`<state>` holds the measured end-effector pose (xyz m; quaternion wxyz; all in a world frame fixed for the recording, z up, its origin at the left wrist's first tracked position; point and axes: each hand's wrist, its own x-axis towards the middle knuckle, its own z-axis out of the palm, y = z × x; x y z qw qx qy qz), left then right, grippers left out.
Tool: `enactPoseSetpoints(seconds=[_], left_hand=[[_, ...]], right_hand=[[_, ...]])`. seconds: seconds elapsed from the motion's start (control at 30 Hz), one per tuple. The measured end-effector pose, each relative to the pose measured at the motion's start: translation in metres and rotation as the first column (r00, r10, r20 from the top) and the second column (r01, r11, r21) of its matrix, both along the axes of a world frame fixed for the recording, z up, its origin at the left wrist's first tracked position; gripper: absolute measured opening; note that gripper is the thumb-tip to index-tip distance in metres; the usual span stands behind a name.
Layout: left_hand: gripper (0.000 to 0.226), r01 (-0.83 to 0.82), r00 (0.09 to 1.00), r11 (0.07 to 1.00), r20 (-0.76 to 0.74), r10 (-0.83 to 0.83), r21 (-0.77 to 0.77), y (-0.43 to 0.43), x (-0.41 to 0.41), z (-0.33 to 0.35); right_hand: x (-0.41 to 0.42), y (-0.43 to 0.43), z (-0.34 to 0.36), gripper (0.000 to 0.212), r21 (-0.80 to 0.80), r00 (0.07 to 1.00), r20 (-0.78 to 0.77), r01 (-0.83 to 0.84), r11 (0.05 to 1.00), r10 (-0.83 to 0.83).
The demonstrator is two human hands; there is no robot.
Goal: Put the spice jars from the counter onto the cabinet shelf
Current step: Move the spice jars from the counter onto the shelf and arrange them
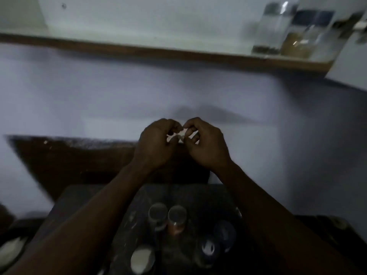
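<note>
1. Though the view is dark and smeared, the near end of the surface [188,195] plainly carries spice jars waiting to be moved. A grey-lidded jar [157,214] stands just beside a reddish-filled jar [176,221], and they look to be touching.
2. To their right stand a blue-lidded jar [225,233] and, nearer the camera, a second blue-capped jar [207,250]. A white-topped round thing [142,259] sits front left; it is too blurred to tell whether it is a jar or a bowl.
3. Beyond the jars, the left grip [156,143] and right grip [206,143] are raised side by side above the surface. Their curled fingers meet at the tips.
4. A small pale patch shows between those fingertips. I cannot tell whether they pinch something tiny or merely frame the wall behind. Neither grip is on a jar.
5. Farthest off, the cabinet shelf [139,49] runs across the top of the view. At its right end stand a clear dark-lidded jar [272,28] and, close beside it, a tan-filled jar [303,38].
6. The task looks partly done: two jars are up on the shelf, and at least four remain below. The next step would be taking hold of one of these.
</note>
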<state>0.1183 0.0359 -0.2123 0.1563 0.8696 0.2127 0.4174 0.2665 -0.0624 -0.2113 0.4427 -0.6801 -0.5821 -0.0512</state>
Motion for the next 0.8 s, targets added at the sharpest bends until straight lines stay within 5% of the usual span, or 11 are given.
enactPoseSetpoints(seconds=[0.27, 0.4, 0.6, 0.8], left_hand=[[0.023, -0.112, 0.953, 0.938, -0.302, 0.008, -0.327, -0.029, -0.116, -0.162], [0.039, -0.219, 0.856, 0.868, -0.515, -0.049, -0.446, -0.045, -0.149, -0.222], [0.083, -0.331, 0.644, 0.788, -0.735, -0.214, -0.519, -0.072, -0.174, -0.285], [0.094, -0.362, 0.657, 0.745, -0.720, -0.223, -0.560, -0.089, -0.176, -0.307]], right_hand=[[-0.088, -0.017, -0.152, 0.023, -0.463, 0.980, -0.063, -0.196, 0.864, 0.189], [-0.125, -0.035, -0.203, 0.024, -0.592, 0.971, -0.019, -0.203, 0.780, 0.238], [-0.152, -0.056, -0.267, 0.083, -0.823, 0.981, -0.094, -0.172, 0.542, 0.169], [-0.172, -0.063, -0.311, 0.101, -0.861, 0.990, -0.083, -0.129, 0.492, 0.115]])
